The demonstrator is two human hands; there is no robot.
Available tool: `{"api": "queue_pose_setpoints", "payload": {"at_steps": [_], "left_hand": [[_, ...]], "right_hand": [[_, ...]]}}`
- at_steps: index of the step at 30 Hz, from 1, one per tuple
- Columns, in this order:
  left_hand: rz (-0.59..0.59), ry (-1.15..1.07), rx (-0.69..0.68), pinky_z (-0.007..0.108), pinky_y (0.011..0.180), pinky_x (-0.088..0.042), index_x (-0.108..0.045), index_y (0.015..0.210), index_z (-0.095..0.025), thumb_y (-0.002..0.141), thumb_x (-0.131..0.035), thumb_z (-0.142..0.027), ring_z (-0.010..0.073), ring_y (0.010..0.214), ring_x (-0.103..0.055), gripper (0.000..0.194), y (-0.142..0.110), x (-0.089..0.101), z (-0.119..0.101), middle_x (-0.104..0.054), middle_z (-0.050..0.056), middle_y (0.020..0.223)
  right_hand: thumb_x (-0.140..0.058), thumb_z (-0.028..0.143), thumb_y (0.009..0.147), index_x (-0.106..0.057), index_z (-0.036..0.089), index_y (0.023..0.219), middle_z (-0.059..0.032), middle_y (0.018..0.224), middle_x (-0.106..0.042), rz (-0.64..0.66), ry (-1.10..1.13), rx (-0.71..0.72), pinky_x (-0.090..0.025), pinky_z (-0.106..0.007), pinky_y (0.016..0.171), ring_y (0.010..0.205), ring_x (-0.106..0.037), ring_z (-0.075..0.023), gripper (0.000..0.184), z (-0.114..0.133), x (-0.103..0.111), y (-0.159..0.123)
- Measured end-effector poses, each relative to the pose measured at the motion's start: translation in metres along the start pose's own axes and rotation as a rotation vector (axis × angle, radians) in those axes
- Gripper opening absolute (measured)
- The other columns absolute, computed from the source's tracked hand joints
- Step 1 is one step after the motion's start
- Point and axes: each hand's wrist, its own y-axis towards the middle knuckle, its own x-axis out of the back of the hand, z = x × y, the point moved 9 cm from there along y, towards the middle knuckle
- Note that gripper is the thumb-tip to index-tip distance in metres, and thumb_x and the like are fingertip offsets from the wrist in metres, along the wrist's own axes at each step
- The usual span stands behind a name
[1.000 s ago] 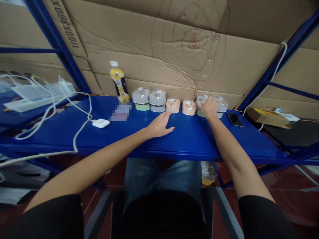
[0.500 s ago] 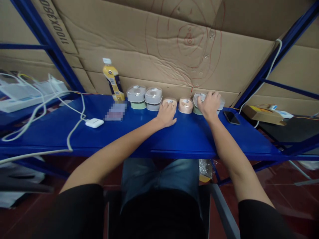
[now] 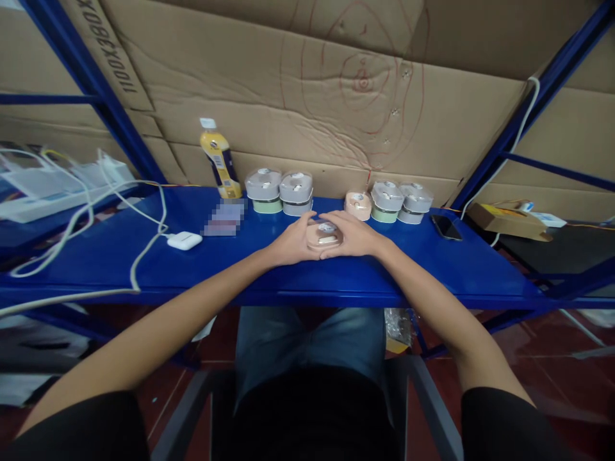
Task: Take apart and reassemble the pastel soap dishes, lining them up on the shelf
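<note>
Both my hands close around a small peach-coloured box with a clear top (image 3: 325, 235), over the middle of the blue table. My left hand (image 3: 292, 243) grips its left side and my right hand (image 3: 354, 235) its right side, fingers curved round it. Whether its base touches the table I cannot tell. Behind my right hand sits a matching peach box (image 3: 358, 205). Right of that stand two stacks of similar boxes, one grey over green (image 3: 385, 202) and one all grey (image 3: 414, 202). Two more stacks, grey over green (image 3: 264, 190) and grey (image 3: 296, 193), stand behind my left hand.
A yellow bottle (image 3: 221, 160) stands at the back left, near a blurred flat item (image 3: 225, 218). White cables (image 3: 161, 221) and a white case (image 3: 185, 241) lie on the left. A phone (image 3: 446, 226) lies right. Cardboard (image 3: 230, 70) lines the back.
My left hand has brought the peach box from the back row towards me. My right hand has left the stacks on the right and moved left onto the same box.
</note>
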Motion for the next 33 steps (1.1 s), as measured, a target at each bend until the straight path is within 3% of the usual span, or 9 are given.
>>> {"api": "queue_pose_setpoints", "payload": {"at_steps": [4, 9, 15, 21, 26, 30, 33], "left_hand": [[0.051, -0.155, -0.066, 0.062, 0.123, -0.053, -0.034, 0.169, -0.018, 0.067, -0.098, -0.055, 0.0458, 0.147, -0.066, 0.126, -0.002, -0.001, 0.008, -0.066, 0.026, 0.157], [0.031, -0.15, -0.11, 0.061, 0.126, -0.051, -0.038, 0.171, -0.017, 0.07, -0.096, -0.055, 0.0439, 0.15, -0.063, 0.123, -0.007, 0.0, 0.002, -0.062, 0.024, 0.16], [0.111, 0.038, -0.235, 0.06, 0.136, -0.042, -0.077, 0.146, -0.028, 0.088, -0.081, -0.043, 0.0385, 0.151, -0.059, 0.06, -0.014, -0.005, -0.018, -0.062, 0.013, 0.153], [0.056, 0.061, -0.235, 0.059, 0.136, -0.042, -0.085, 0.133, -0.026, 0.097, -0.073, -0.05, 0.0392, 0.152, -0.056, 0.045, -0.014, 0.005, -0.019, -0.061, 0.013, 0.154], [-0.054, 0.093, -0.164, 0.061, 0.128, -0.049, -0.086, 0.119, -0.02, 0.096, -0.069, -0.06, 0.0408, 0.141, -0.063, 0.049, -0.01, 0.029, 0.008, -0.063, 0.017, 0.144], [-0.135, 0.123, 0.002, 0.058, 0.124, -0.052, -0.084, 0.109, -0.02, 0.091, -0.071, -0.073, 0.0382, 0.131, -0.067, 0.056, -0.012, 0.05, 0.047, -0.065, 0.015, 0.133], [-0.153, 0.116, 0.083, 0.056, 0.119, -0.055, -0.081, 0.104, -0.022, 0.083, -0.076, -0.081, 0.0355, 0.124, -0.068, 0.063, -0.015, 0.056, 0.067, -0.066, 0.013, 0.13]], "right_hand": [[-0.087, 0.086, 0.077, -0.064, 0.023, 0.156, -0.0191, 0.139, -0.07, -0.006, -0.08, -0.064, -0.058, -0.062, 0.112, 0.126, -0.069, -0.044, 0.104, 0.003, -0.001, -0.006], [-0.07, 0.089, 0.09, -0.065, 0.022, 0.151, -0.0183, 0.145, -0.072, -0.144, 0.069, -0.096, -0.056, -0.057, 0.115, 0.13, -0.069, -0.0394, 0.091, -0.016, 0.017, -0.017], [-0.06, 0.087, 0.097, -0.063, 0.024, 0.157, -0.0172, 0.15, -0.075, -0.276, 0.15, -0.307, -0.054, -0.064, 0.119, 0.137, -0.07, -0.0436, 0.088, -0.073, 0.045, -0.04], [-0.067, 0.078, 0.097, -0.069, 0.027, 0.149, -0.015, 0.143, -0.079, -0.259, 0.179, -0.431, -0.057, -0.065, 0.117, 0.129, -0.074, -0.0426, 0.073, -0.094, 0.051, -0.05], [-0.086, 0.074, 0.082, -0.069, 0.022, 0.149, -0.0168, 0.142, -0.078, -0.161, 0.124, -0.442, -0.059, -0.06, 0.113, 0.126, -0.075, -0.0405, 0.087, -0.093, 0.054, -0.053], [-0.094, 0.071, 0.074, -0.072, 0.021, 0.146, -0.0143, 0.129, -0.081, -0.099, 0.093, -0.478, -0.063, -0.057, 0.108, 0.12, -0.077, -0.0389, 0.091, -0.099, 0.052, -0.057], [-0.096, 0.069, 0.069, -0.074, 0.024, 0.144, -0.0143, 0.134, -0.081, -0.071, 0.096, -0.467, -0.063, -0.058, 0.11, 0.122, -0.078, -0.0386, 0.09, -0.101, 0.047, -0.056]]}}
